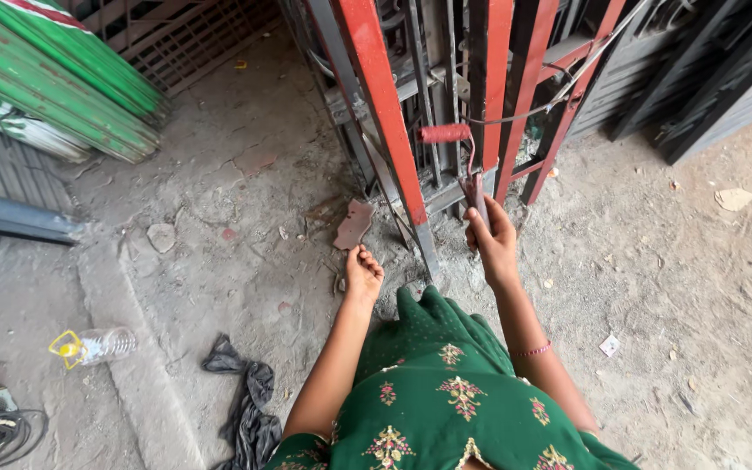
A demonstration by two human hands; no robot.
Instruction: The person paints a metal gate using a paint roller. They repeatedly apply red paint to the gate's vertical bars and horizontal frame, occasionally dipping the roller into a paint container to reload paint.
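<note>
Right hand: the right hand has its fingers wrapped around the handle of a paint roller, whose red-coated sleeve sits just beside the red metal frame.
Left hand: the left hand hangs free with fingers loosely curled and holds nothing; it is near a flat reddish scrap on the dusty floor.
Roller position: raised in front of the upright bars, between the slanted red bar and the next red upright.
Risk: the wet sleeve could brush the dark unpainted bars behind, since they stand close together; paint could also drip onto the green garment below.
Count: one roller, one plastic bottle with a yellow cap, one dark rag, three red bars in view.
</note>
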